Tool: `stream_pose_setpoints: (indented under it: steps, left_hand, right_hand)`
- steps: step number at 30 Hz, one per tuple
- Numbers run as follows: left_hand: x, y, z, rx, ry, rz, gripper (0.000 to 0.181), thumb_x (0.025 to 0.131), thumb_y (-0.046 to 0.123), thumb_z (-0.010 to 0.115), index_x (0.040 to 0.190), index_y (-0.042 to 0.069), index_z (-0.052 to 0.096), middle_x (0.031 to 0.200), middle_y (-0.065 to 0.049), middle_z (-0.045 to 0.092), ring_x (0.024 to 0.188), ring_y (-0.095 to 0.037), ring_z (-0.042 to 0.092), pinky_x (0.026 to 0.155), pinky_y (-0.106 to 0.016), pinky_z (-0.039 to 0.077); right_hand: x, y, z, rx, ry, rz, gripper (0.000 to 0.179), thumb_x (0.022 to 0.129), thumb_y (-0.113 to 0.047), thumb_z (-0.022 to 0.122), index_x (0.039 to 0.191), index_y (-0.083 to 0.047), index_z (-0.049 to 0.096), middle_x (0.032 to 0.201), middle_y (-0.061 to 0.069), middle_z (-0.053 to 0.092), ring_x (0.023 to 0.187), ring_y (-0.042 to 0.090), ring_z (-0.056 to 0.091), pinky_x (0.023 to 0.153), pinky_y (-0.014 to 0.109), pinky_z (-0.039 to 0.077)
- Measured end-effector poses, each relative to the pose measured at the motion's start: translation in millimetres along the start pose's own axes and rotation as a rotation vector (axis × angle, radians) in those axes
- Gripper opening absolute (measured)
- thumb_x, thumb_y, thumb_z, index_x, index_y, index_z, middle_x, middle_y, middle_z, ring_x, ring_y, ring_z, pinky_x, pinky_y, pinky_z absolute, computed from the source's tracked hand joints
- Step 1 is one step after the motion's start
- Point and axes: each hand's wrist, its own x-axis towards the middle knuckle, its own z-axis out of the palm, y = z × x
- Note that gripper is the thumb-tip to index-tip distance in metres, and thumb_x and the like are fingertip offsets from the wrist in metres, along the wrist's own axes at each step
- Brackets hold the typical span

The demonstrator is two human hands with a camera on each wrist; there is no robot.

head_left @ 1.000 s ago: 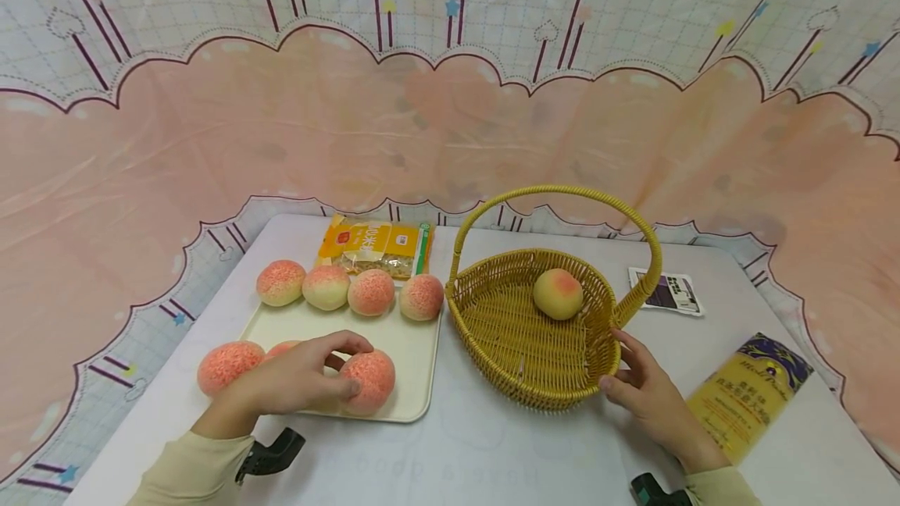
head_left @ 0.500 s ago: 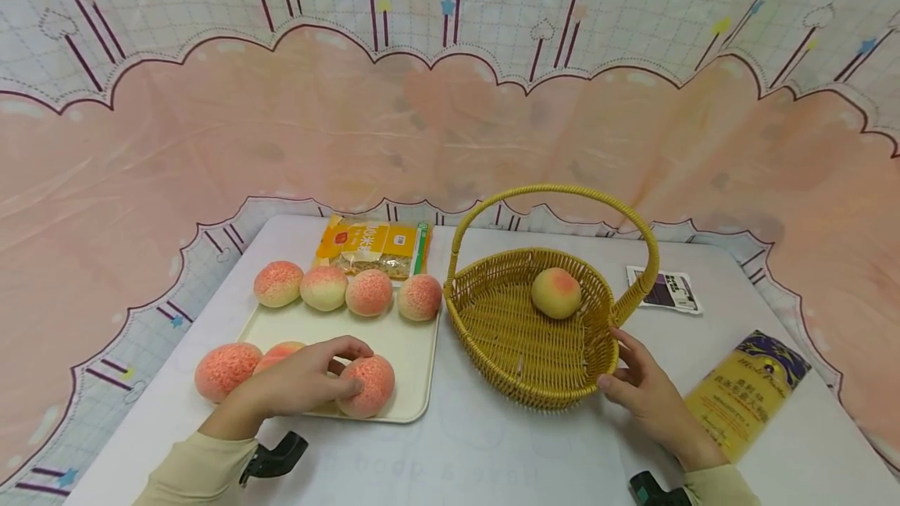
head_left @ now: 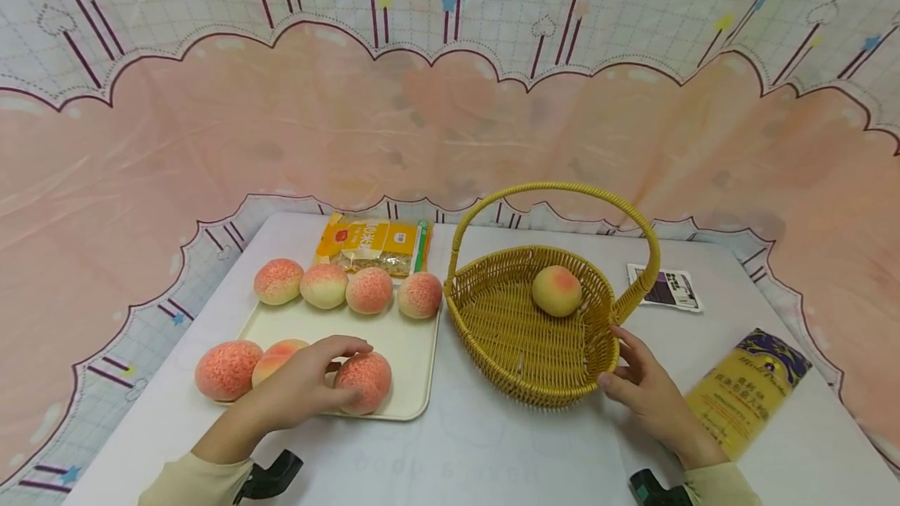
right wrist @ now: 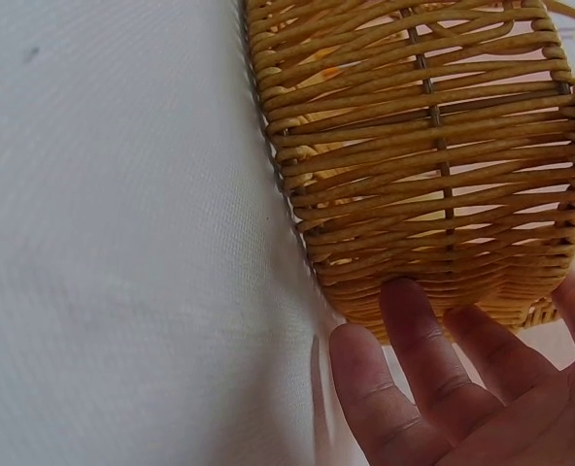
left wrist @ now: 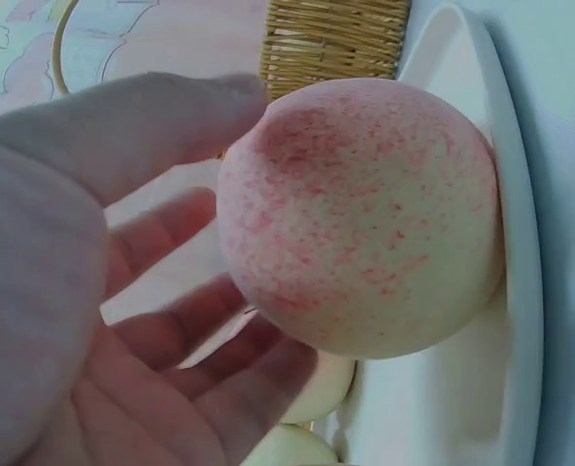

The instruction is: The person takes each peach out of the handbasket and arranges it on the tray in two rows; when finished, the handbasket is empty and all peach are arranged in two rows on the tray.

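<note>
A pink-speckled peach (head_left: 363, 383) sits at the near right of the cream tray (head_left: 415, 350). My left hand (head_left: 305, 381) holds it from the left, thumb on the near side and fingers curled behind; in the left wrist view the thumb tip meets the peach (left wrist: 375, 223). My right hand (head_left: 650, 397) grips the right end of the yellow wicker basket (head_left: 520, 385). In the right wrist view its fingertips rest on the woven wall (right wrist: 433, 175). One yellowish peach (head_left: 557, 291) lies inside the basket, under the arched handle (head_left: 562, 187).
Several peaches (head_left: 323, 286) line the tray's far edge. Two more, a red one (head_left: 228, 370) and a paler one (head_left: 277, 358), lie at its near left. Behind stands an orange food packet (head_left: 376, 247). To the right are a small sachet (head_left: 671, 290) and a yellow packet (head_left: 748, 397).
My left hand has shifted a little, showing more of the paler peach behind it. The held peach moves slightly left. The right hand and the basket stay where they were.
</note>
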Motion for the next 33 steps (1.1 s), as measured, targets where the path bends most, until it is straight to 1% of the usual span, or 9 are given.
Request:
stream_pose_setpoints:
  steps: [3, 5, 10, 13, 17, 20, 25, 28, 33]
  left_hand:
    - [0.8, -0.4, 1.9, 0.059, 0.006, 0.006, 0.051, 0.083, 0.018, 0.079, 0.128, 0.003, 0.061, 0.128, -0.009, 0.061, 0.116, -0.028, 0.056, 0.096, -0.048, 0.049]
    - [1.5, 0.0, 1.8, 0.09, 0.005, -0.006, 0.051, 0.082, 0.02, 0.079, 0.128, 0.005, 0.062, 0.128, -0.007, 0.062, 0.115, -0.026, 0.056, 0.095, -0.048, 0.049]
    - [2.4, 2.4, 0.1, 0.119, 0.003, -0.014, 0.047, 0.082, 0.019, 0.078, 0.126, 0.009, 0.064, 0.124, -0.002, 0.063, 0.111, -0.022, 0.057, 0.093, -0.045, 0.049]
    - [2.4, 3.5, -1.2, 0.135, 0.008, -0.01, 0.045, 0.083, 0.017, 0.077, 0.125, 0.009, 0.064, 0.123, -0.002, 0.063, 0.111, -0.023, 0.057, 0.093, -0.044, 0.049]
    - [2.9, 3.8, -3.0, 0.152, 0.027, -0.034, 0.047, 0.081, 0.017, 0.079, 0.125, 0.006, 0.064, 0.124, -0.005, 0.063, 0.116, -0.027, 0.057, 0.096, -0.049, 0.047]
    - [3.2, 3.4, -4.3, 0.156, 0.041, -0.067, 0.052, 0.08, 0.017, 0.08, 0.127, 0.004, 0.063, 0.126, -0.008, 0.063, 0.12, -0.03, 0.056, 0.099, -0.052, 0.045]
    - [3.1, 2.3, -7.2, 0.166, 0.053, -0.108, 0.056, 0.079, 0.017, 0.081, 0.129, 0.0, 0.061, 0.129, -0.013, 0.062, 0.122, -0.033, 0.055, 0.101, -0.054, 0.044]
    - [4.6, 1.5, -9.0, 0.193, 0.049, -0.112, 0.057, 0.079, 0.016, 0.081, 0.13, -0.002, 0.06, 0.129, -0.014, 0.061, 0.123, -0.035, 0.054, 0.102, -0.054, 0.043]
    - [7.8, 2.5, -12.4, 0.211, 0.019, -0.123, 0.06, 0.078, 0.017, 0.081, 0.131, -0.002, 0.06, 0.129, -0.013, 0.062, 0.119, -0.032, 0.055, 0.1, -0.053, 0.044]
  right_hand:
    - [-0.9, -0.9, 0.4, 0.009, 0.0, -0.004, 0.076, 0.1, -0.007, 0.061, 0.159, -0.005, 0.013, 0.153, 0.04, 0.022, 0.104, 0.011, 0.06, 0.079, 0.026, 0.055]
    - [-0.9, -1.5, 0.5, 0.015, -0.001, -0.005, 0.076, 0.1, -0.006, 0.061, 0.158, -0.004, 0.014, 0.152, 0.04, 0.022, 0.104, 0.01, 0.06, 0.08, 0.027, 0.055]
    - [-0.8, -1.4, 0.6, 0.013, 0.0, -0.001, 0.076, 0.1, -0.007, 0.061, 0.159, -0.005, 0.014, 0.153, 0.039, 0.022, 0.102, 0.008, 0.06, 0.079, 0.027, 0.055]
    - [-0.9, -0.7, 0.6, 0.011, 0.002, -0.001, 0.076, 0.099, -0.007, 0.062, 0.159, -0.005, 0.014, 0.153, 0.039, 0.022, 0.102, 0.008, 0.06, 0.079, 0.027, 0.056]
    - [-0.9, -0.4, 0.5, 0.017, 0.004, 0.002, 0.076, 0.099, -0.007, 0.062, 0.159, -0.005, 0.014, 0.153, 0.039, 0.022, 0.103, 0.009, 0.06, 0.079, 0.027, 0.055]
    - [-1.1, -0.8, 0.6, 0.014, 0.005, 0.006, 0.076, 0.1, -0.007, 0.061, 0.159, -0.005, 0.014, 0.153, 0.039, 0.022, 0.105, 0.013, 0.06, 0.08, 0.026, 0.055]
    - [-1.2, -2.0, 0.9, -0.002, 0.004, 0.016, 0.076, 0.1, -0.008, 0.061, 0.159, -0.005, 0.013, 0.153, 0.039, 0.022, 0.11, 0.026, 0.06, 0.08, 0.026, 0.055]
    - [-1.2, -3.0, 0.9, -0.016, 0.005, 0.022, 0.076, 0.1, -0.009, 0.061, 0.159, -0.005, 0.013, 0.154, 0.039, 0.021, 0.112, 0.032, 0.059, 0.08, 0.026, 0.055]
    - [-0.9, -3.7, 0.8, -0.023, 0.005, 0.029, 0.077, 0.1, -0.01, 0.062, 0.159, -0.006, 0.012, 0.154, 0.039, 0.02, 0.114, 0.035, 0.057, 0.081, 0.026, 0.054]
